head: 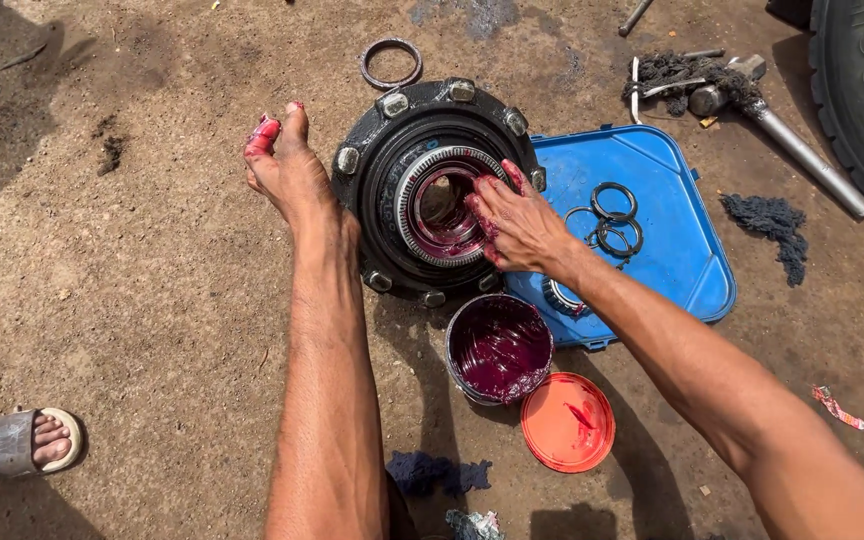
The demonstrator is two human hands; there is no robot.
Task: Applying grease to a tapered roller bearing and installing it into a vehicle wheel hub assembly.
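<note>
Matt black metal hub (pixel 402 150), glossy grease tub (pixel 499 347), probably plastic.

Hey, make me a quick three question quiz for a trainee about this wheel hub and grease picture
1. True or false: the right hand has its fingers pressed on the bearing inside the wheel hub.
2. Which lies on the blue tray? A) loose metal rings B) the orange lid C) the hammer
3. Fill in: the open tub beside the hub holds dark ____ grease.

Key: 1 true. 2 A. 3 red. The left hand rests by the hub's outer rim, its fingertips smeared with the same grease.
</note>
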